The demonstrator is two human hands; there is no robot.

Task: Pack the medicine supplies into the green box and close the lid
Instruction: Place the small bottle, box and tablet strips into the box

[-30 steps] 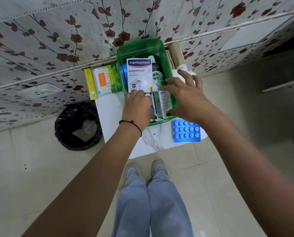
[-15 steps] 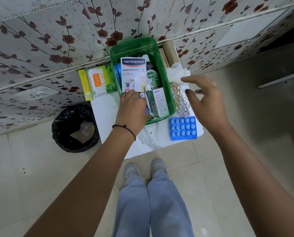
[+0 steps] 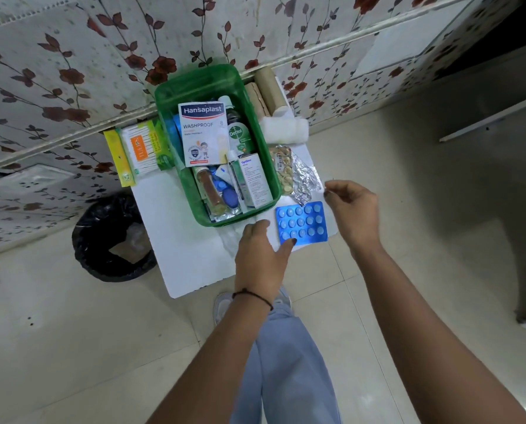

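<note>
The green box stands without a lid on a white table by the wall. Inside lie a Hansaplast pack, a Dettol bottle, a white carton and a brown vial. A blue tablet strip rests right of the box's near corner. My left hand is just below the box, one fingertip touching the strip's near-left corner. My right hand hovers open beside the strip's right edge. Gold and silver blister strips lie along the box's right side.
A cotton-bud pack and a yellow box lie left of the green box. Bandage rolls and white gauze sit at its far right. A black-lined bin stands on the floor to the left.
My left hand has come out of the box and dropped to the blue strip's corner. My right hand pulled back from the box to the strip's right side.
</note>
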